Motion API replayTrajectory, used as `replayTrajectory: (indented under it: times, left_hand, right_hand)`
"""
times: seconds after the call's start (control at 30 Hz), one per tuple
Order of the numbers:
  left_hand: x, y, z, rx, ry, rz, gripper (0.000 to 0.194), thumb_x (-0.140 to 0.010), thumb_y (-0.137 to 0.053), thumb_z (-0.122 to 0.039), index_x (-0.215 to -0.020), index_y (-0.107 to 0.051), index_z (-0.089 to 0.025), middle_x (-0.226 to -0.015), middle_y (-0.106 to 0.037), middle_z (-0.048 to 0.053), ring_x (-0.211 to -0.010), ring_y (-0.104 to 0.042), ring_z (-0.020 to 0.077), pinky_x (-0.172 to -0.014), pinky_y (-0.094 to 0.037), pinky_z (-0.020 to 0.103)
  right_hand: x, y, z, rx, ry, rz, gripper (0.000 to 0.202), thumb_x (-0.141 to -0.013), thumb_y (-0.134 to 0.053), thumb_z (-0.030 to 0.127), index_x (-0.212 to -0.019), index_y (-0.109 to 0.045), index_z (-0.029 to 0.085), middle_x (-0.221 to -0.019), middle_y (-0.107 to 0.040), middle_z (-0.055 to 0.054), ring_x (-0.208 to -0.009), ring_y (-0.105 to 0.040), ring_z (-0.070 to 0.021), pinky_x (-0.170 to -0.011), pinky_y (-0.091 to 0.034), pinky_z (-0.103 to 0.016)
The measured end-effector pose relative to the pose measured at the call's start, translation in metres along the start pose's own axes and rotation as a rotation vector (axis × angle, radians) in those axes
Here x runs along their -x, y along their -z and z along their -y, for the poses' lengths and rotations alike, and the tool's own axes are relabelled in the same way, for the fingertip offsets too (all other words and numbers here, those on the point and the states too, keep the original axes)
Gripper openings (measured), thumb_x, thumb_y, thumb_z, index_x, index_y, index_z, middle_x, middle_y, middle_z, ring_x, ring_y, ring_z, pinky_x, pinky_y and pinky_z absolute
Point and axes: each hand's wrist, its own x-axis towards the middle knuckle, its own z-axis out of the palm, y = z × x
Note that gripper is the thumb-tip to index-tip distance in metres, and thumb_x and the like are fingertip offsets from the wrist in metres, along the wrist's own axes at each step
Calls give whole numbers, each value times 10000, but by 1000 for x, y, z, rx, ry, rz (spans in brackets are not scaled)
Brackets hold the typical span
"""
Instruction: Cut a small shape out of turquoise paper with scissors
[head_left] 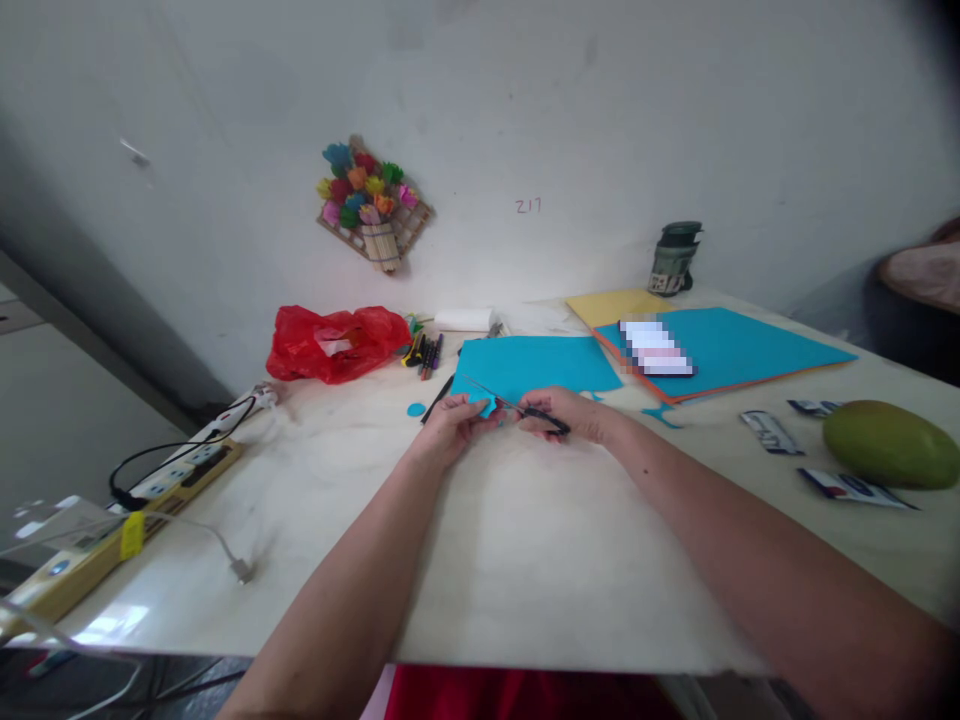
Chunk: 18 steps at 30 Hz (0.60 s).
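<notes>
My left hand (452, 428) pinches a small piece of blue paper (484, 402) between thumb and fingers. My right hand (561, 412) is wrapped round the black handles of a pair of scissors (546, 418), whose blades point left and meet the small piece. Just behind both hands lies a large blue sheet (536, 364). A small blue disc (415, 410) rests on the table left of my left hand. Thin blue offcuts (661, 415) lie to the right of my right hand.
Behind on the left are a red plastic bag (337, 345) and several pens (431, 357). A phone (658, 348) lies on stacked coloured sheets (750, 345). At the right are a green fruit (891, 444) and packets (771, 432); a power strip (180, 490) lines the left edge.
</notes>
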Motion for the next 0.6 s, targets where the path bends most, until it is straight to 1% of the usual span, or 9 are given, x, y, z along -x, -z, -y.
replayTrajectory:
  times: [0.23, 0.47, 0.6]
  left_hand:
    - [0, 1, 1, 4, -12, 12, 168, -632, -702, -156, -759, -629, -75, -843, -682, 114, -798, -653, 230, -703, -531, 301]
    - [0, 2, 1, -19, -15, 15, 167, -636, -704, -167, -755, -626, -81, -847, -679, 110, -805, -651, 233, -751, -524, 350]
    - [1, 0, 0, -22, -18, 13, 170, -624, -714, -174, -733, -623, -81, -844, -678, 112, -801, -650, 231, -750, -517, 348]
  right_hand:
    - [0, 1, -1, -8, 4, 6, 216, -677, -591, 319, -810, -552, 152, -467, -475, 63, -338, -390, -43, -332, -302, -169]
    - [1, 1, 1, 35, 17, -2, 236, -671, -610, 342, -797, -560, 148, -466, -467, 63, -334, -381, -35, -323, -280, -161]
    - [1, 1, 1, 26, 21, -2, 262, -661, -619, 361, -800, -560, 147, -462, -463, 64, -331, -372, -35, -326, -281, -164]
